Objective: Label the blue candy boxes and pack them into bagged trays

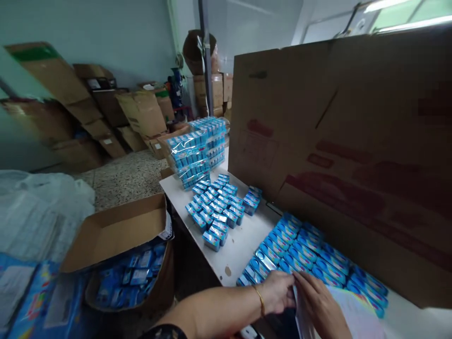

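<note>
In the head view, a smooth white worktop (243,247) carries blocky, glossy blue small boxes (215,202) in close, uneven rows, and behind them bundles (192,157) of similar boxes stacked under shiny clear film. A large brown carton (318,155) with faded red print walls off the right side. Speckled floor (120,174) and more cardboard lie beyond; crumpled translucent plastic (42,207) sits at the far left.

The thin pale sheets (356,313) are at the bottom right, in front of the near rows of rounded, shiny blue packs (296,249). They look white, with faint colours along one bent edge, and run out of sight below. The right hand (323,303) lies across them, its grip closed on them with the fingers nearly straight. The left hand (278,292), a thin gold bracelet (260,301) at its wrist, meets the right fingertips at the sheets' edge; its grip is narrow, the fingers curled, but whether it pinches them I cannot tell.

Bare worktop shows between the boxes and the packs. Its left edge drops off beside an open carton (122,230) of blue packets (137,273). The packs leave little room ahead of the hands.
</note>
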`<state>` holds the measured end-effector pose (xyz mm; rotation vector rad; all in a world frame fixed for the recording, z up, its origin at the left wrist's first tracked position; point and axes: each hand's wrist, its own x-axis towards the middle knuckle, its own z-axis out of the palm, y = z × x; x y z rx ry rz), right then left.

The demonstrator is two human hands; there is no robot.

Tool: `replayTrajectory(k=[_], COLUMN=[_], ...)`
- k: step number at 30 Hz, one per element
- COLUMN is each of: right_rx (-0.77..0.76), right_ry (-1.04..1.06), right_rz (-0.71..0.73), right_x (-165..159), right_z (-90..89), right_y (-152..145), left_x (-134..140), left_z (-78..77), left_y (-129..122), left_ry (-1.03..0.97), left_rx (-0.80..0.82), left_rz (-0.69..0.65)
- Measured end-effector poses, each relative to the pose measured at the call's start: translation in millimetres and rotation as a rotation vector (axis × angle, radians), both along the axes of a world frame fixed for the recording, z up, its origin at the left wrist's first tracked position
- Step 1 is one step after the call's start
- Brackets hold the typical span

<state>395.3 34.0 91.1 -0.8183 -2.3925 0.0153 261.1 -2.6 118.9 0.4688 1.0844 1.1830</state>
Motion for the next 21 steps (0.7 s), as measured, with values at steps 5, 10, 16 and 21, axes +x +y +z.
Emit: replayTrajectory(k=[5, 10, 16, 21], right_rx=[0.052, -0.061, -0.257, -0.339], right_ry=[-0.038, -0.094, -0.083, 0.041], right_rz=[0.044, 0.034, -0.135, -0.3], right_x=[15, 13, 5, 12], right_z=[-11.6, -10.8, -2.4, 17.1], right_y=[7, -4, -22, -27], left_x=[-7, -10, -9, 9], left_z=[-6.6, -12.7, -24.9, -34.3], left_y=[0, 4, 9, 20], left_ry=[-0.293, -0.274, -0.366, -0.214], left_rx=[-0.187, -0.3, -0.299, -0.249], left_rz=[-0.038, 0.005, -0.087, -0.17])
